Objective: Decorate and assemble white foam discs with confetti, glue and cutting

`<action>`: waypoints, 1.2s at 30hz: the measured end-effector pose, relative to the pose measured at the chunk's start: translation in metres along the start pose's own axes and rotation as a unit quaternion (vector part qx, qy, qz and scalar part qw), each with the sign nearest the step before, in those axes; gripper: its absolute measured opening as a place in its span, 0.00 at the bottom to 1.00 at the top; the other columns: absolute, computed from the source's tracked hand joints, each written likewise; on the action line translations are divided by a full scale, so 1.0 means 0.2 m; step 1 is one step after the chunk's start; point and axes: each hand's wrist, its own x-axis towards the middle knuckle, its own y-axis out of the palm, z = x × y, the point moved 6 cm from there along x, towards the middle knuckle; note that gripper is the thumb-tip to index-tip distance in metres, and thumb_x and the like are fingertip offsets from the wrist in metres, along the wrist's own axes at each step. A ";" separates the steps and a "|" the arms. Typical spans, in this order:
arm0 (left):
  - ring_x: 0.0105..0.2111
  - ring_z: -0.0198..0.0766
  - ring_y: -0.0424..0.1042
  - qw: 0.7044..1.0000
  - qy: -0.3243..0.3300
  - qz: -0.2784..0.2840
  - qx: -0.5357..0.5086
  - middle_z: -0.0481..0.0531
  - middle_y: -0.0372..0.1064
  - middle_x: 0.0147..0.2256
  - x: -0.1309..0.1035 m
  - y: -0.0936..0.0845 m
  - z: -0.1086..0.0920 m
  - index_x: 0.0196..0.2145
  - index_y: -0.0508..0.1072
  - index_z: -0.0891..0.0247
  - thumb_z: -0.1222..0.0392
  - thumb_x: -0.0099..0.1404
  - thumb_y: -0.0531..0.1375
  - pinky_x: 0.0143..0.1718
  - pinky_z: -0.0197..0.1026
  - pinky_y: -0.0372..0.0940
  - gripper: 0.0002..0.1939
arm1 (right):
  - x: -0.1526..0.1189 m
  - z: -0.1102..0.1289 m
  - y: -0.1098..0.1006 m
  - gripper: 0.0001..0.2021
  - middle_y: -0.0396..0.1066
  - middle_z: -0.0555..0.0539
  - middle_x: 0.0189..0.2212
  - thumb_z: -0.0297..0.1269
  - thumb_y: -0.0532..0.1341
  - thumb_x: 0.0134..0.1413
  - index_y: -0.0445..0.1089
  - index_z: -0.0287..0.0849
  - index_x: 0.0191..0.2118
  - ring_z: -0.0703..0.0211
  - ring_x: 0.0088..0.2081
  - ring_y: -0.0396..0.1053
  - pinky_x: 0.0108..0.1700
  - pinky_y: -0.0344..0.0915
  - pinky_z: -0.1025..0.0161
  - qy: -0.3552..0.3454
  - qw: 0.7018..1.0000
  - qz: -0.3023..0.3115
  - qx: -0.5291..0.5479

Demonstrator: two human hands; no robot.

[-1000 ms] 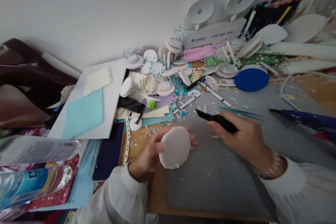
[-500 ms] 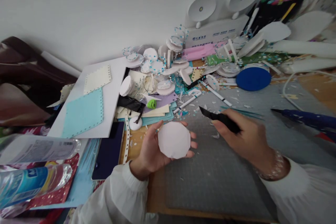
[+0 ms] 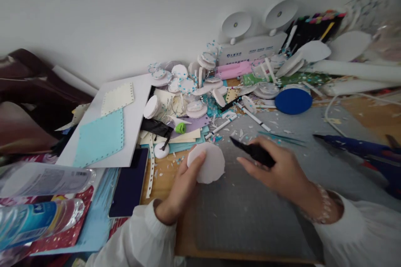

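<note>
A white disc (image 3: 209,164), probably foam or board with a slightly rough, faceted edge, is pinched in my left hand (image 3: 183,185), the thumb on its face and the fingers hidden behind. To its right, my right hand (image 3: 280,167) grips a black craft knife (image 3: 258,153), its dark blade pointing up and left. Blade and disc are apart. Both hands are above a grey cutting mat (image 3: 247,217) scattered with white shavings. A bead bracelet circles my right wrist.
White discs (image 3: 188,85) and paper scraps are heaped behind the hands. A blue round lid (image 3: 293,100) and a blue glue gun (image 3: 354,146) are on the right. Leftward are a phone (image 3: 130,187), a white board (image 3: 138,121) with perforated sheets, and plastic bottles (image 3: 37,219).
My left hand has turned from palm-up under the disc to pinching it with the thumb on top. The knife has moved slightly left and down. The camera view has shifted a little.
</note>
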 end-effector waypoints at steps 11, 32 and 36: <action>0.48 0.46 0.75 0.992 0.104 -0.025 -0.069 0.57 0.76 0.49 -0.17 0.11 0.01 0.54 0.71 0.62 0.41 0.59 0.64 0.46 0.40 0.69 0.31 | -0.09 0.19 0.18 0.17 0.61 0.53 0.21 0.52 0.60 0.53 0.68 0.40 0.27 0.63 0.26 0.58 0.28 0.54 0.65 0.144 0.929 0.237 0.245; 0.37 0.36 0.73 0.987 0.158 0.017 0.003 0.51 0.75 0.40 -0.39 -0.10 -0.04 0.45 0.73 0.59 0.57 0.54 0.71 0.35 0.33 0.67 0.22 | -0.20 -0.09 -0.19 0.23 0.65 0.51 0.21 0.60 0.60 0.53 0.69 0.41 0.33 0.65 0.20 0.60 0.21 0.57 0.66 0.188 0.954 0.093 0.214; 0.30 0.33 0.68 0.991 0.090 0.073 0.068 0.47 0.71 0.33 -0.39 -0.16 0.02 0.42 0.71 0.61 0.57 0.54 0.69 0.29 0.31 0.62 0.18 | -0.13 -0.14 -0.32 0.22 0.75 0.40 0.39 0.59 0.56 0.58 0.70 0.44 0.39 0.52 0.41 0.72 0.40 0.68 0.60 0.142 0.975 0.037 0.164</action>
